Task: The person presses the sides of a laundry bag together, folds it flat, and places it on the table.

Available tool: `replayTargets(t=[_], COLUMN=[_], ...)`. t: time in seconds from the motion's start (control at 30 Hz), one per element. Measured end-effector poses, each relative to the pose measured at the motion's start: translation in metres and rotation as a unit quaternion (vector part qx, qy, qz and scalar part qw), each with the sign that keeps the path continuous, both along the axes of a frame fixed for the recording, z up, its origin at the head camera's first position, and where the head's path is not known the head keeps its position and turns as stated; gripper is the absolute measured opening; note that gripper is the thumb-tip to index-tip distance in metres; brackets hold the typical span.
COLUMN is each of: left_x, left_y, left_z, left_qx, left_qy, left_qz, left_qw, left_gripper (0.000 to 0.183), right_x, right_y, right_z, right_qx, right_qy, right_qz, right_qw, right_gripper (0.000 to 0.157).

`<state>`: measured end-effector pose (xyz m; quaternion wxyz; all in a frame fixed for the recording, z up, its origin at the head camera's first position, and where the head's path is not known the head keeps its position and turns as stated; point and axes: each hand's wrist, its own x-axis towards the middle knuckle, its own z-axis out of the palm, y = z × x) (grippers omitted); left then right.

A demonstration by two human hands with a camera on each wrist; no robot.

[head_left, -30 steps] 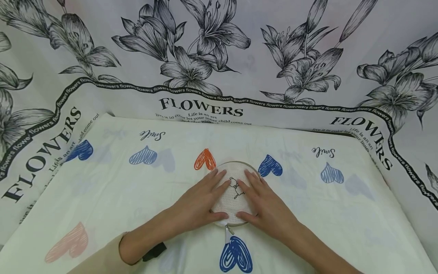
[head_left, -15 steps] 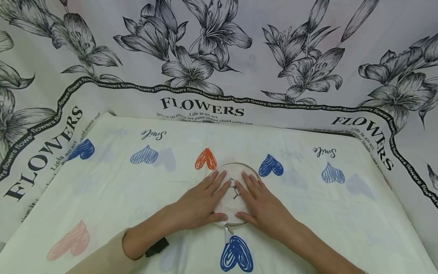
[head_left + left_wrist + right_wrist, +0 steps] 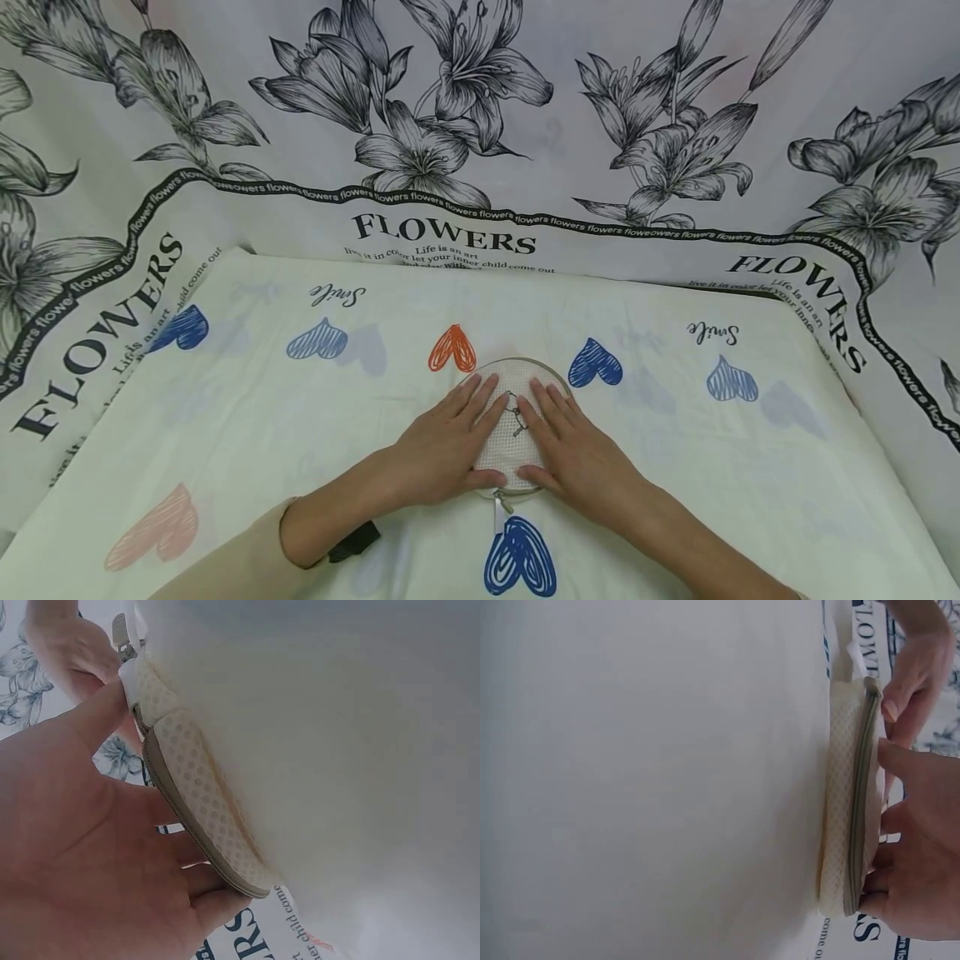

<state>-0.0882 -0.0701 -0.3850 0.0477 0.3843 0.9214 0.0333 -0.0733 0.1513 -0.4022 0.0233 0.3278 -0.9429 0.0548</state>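
A round, cream mesh zip pouch with a small black line drawing lies flat in the head view. My left hand rests on its left half, and my right hand on its right half, both with fingers spread and fairly straight. Between the two thumbs a narrow gap shows the mesh. Side-on in the left wrist view, the pouch has a thick honeycomb mesh wall and a beige zipper along its top rim. A zipper pull hangs at the near edge, beside a white tab.
Under the pouch spreads a white cloth printed with hearts, including a red heart and a blue heart. Behind stands a white curtain with black lilies. A black device sits at my left wrist.
My left hand and forearm have shifted very slightly to the right, bringing the thumbs a little closer together. The pouch stays in about the same place under both hands.
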Motion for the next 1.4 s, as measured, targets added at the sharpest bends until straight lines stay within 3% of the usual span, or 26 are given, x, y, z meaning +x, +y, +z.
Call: replayTargets(t=[0.83,1.4], left_x=[-0.0035,-0.0018], left_y=[0.0053,0.004], left_z=[-0.0026,0.0009], left_qx=[-0.04,-0.032], left_qy=[-0.018,-0.007], left_qz=[-0.004,0.002], left_qw=[0.999,0.9994], left_gripper=[0.088,0.088], right_x=[-0.0001,-0.0016], right_y=[-0.0023,-0.0031], right_z=[0.0015,0.0003], right_qx=[0.037,0.033], right_qy=[-0.044,-0.026], right_qz=[-0.015,-0.011], right_qw=[0.998,0.999], right_gripper=[0.076,0.079])
